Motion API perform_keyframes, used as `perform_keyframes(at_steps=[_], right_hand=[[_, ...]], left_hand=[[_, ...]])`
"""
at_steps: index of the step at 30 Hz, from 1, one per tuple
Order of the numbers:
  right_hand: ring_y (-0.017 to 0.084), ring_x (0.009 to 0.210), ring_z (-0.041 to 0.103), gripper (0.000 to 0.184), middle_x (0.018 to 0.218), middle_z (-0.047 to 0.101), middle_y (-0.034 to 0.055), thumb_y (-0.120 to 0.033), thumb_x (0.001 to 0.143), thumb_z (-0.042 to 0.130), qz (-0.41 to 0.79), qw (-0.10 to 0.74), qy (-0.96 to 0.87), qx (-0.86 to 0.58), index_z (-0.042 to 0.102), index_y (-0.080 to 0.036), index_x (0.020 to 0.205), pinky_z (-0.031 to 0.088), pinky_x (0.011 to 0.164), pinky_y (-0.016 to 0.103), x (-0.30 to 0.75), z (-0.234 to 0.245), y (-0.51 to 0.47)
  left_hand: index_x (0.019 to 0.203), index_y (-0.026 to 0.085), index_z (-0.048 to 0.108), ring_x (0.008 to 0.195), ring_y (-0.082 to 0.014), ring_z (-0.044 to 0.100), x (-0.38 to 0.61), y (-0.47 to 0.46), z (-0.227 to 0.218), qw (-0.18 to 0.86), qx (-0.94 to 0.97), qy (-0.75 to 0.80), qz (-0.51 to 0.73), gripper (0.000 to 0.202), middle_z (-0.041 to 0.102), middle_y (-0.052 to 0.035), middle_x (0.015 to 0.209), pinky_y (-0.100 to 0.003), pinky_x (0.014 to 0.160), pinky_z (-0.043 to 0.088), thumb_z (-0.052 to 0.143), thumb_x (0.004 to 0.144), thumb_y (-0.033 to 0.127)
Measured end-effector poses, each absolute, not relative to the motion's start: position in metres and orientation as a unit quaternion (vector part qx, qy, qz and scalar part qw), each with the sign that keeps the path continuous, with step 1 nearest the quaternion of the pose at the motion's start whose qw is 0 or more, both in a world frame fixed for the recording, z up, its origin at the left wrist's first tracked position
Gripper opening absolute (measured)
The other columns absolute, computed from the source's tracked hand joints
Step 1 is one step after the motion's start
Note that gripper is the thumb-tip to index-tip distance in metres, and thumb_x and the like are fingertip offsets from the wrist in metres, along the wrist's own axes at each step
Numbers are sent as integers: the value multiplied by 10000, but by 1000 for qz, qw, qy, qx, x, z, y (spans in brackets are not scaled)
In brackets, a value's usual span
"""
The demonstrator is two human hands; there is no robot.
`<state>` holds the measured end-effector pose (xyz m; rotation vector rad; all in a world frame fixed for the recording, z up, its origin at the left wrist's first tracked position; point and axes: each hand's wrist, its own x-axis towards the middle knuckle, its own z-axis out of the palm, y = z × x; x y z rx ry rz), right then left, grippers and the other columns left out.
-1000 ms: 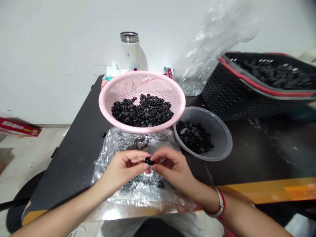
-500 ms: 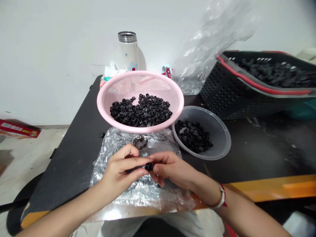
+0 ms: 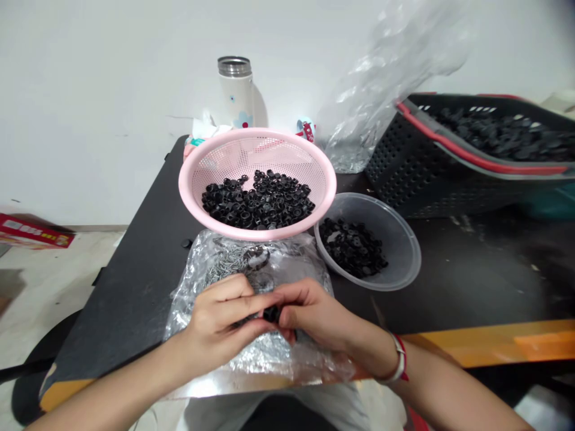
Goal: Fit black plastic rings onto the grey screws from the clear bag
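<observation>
Two hands, L hand point(image 3: 223, 323) & R hand point(image 3: 317, 314), pinching one small blk rubber ring point(image 3: 272, 313) between them

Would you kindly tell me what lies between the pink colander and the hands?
In the head view, a crumpled clear plastic bag of metal fasteners lies between the pink colander and the left hand and right hand.

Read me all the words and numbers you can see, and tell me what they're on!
Red box on the floor: printing too small and blurred to read.
Small red-and-white packet behind the pink strainer: marks too small to read.
No other words, numbers or labels can be read.
</observation>
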<state>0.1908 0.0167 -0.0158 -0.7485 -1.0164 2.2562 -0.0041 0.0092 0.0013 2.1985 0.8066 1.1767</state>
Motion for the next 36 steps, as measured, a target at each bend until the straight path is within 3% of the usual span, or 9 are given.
perform_keyframes(at_steps=[11, 15, 18, 21, 24, 27, 29, 32, 36], right_hand=[[57, 421, 437, 344, 485, 534, -39, -463, 680, 830, 800, 305, -408, -316, 717, -138, 658, 316, 402, 174, 187, -21, 11], [62, 461, 442, 357, 566, 538, -32, -490, 804, 719, 769, 302, -469, -312, 718, -135, 844, 360, 424, 166, 193, -11, 16], [123, 675, 564, 232, 837, 627, 43, -334, 924, 583, 577, 323, -658, -361, 686, -171, 1054, 508, 587, 229, 200, -2, 22], [214, 944, 586, 356, 1063, 588, 132, -104, 930, 428, 288, 271, -819, -415, 601, -156, 1236, 538, 833, 377, 206, -2, 29], [240, 903, 592, 512, 1067, 535, 172, 34, 845, 350, 116, 140, -868, -462, 550, -101, 1297, 549, 810, 421, 209, -11, 33], [234, 855, 605, 565, 1090, 525, 187, 75, 808, 336, 46, 72, -871, -483, 539, -94, 1307, 561, 766, 405, 209, -19, 34], [232, 870, 612, 555, 1134, 526, 195, 69, 816, 342, 33, 92, -878, -468, 530, -102, 1310, 565, 756, 386, 208, -18, 31], [217, 919, 608, 476, 1153, 550, 170, 23, 860, 416, 24, 222, -891, -396, 541, -138, 1291, 555, 779, 339, 209, -2, 24], [216, 976, 602, 370, 1083, 620, 115, -56, 886, 531, -38, 360, -847, -390, 610, -194, 1221, 513, 860, 351, 229, 29, 29]], left_hand=[[1152, 133, 678, 537, -120, 460, 0, 4, 6, 201, 839, 295, 410, 248, 532, 6, 584, -246, 495, 369, 593, 932, 212], [1154, 142, 671, 572, -111, 493, 1, 6, 3, 197, 827, 331, 410, 246, 535, 2, 650, -227, 511, 394, 583, 939, 222], [1196, 142, 648, 625, -111, 518, -4, 11, 5, 195, 808, 382, 403, 293, 534, 5, 699, -220, 557, 424, 622, 914, 216], [1128, 166, 684, 654, -112, 542, -16, 21, 7, 182, 786, 437, 399, 239, 573, -1, 743, -228, 604, 440, 639, 899, 215], [1017, 192, 729, 717, -140, 590, -28, 32, 4, 176, 786, 477, 352, 169, 631, -23, 812, -253, 651, 457, 610, 910, 246], [960, 199, 748, 769, -176, 607, -35, 39, 0, 164, 804, 495, 285, 172, 637, -36, 837, -287, 688, 463, 591, 904, 241], [927, 199, 752, 797, -192, 597, -35, 40, -2, 158, 823, 485, 249, 179, 622, -41, 836, -306, 710, 463, 575, 898, 208], [904, 190, 746, 822, -210, 564, -30, 36, -4, 150, 850, 461, 207, 159, 589, -48, 825, -336, 745, 459, 589, 891, 209], [1031, 160, 713, 896, -246, 535, -22, 30, -5, 135, 862, 457, 172, 196, 585, -85, 932, -391, 795, 452, 616, 882, 243]])
